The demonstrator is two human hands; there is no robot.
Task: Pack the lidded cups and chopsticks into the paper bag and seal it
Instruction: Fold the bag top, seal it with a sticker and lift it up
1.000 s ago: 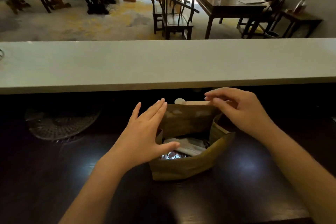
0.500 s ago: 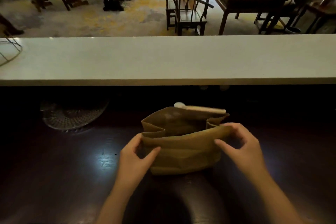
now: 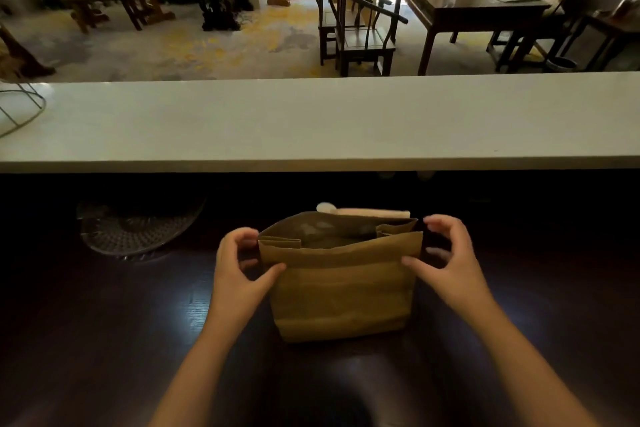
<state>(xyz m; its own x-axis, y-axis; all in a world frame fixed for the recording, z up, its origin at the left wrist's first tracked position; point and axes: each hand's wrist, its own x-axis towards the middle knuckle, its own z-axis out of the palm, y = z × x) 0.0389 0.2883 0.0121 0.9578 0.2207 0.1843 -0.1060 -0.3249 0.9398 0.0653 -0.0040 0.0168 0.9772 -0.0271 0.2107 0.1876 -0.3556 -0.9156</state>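
Both hands flank the paper bag [image 3: 341,291] standing between them on the bench [image 3: 104,322]: left hand [image 3: 239,274] and right hand [image 3: 446,260] pinch opposite ends of its crosswise rim, equally near.

The room at the back is bright with daylight. The dark wooden counter [image 3: 104,340] in front is dim and shows soft shiny spots. The pale ledge [image 3: 311,121] bends at the edges. Both hands look a little blurry.
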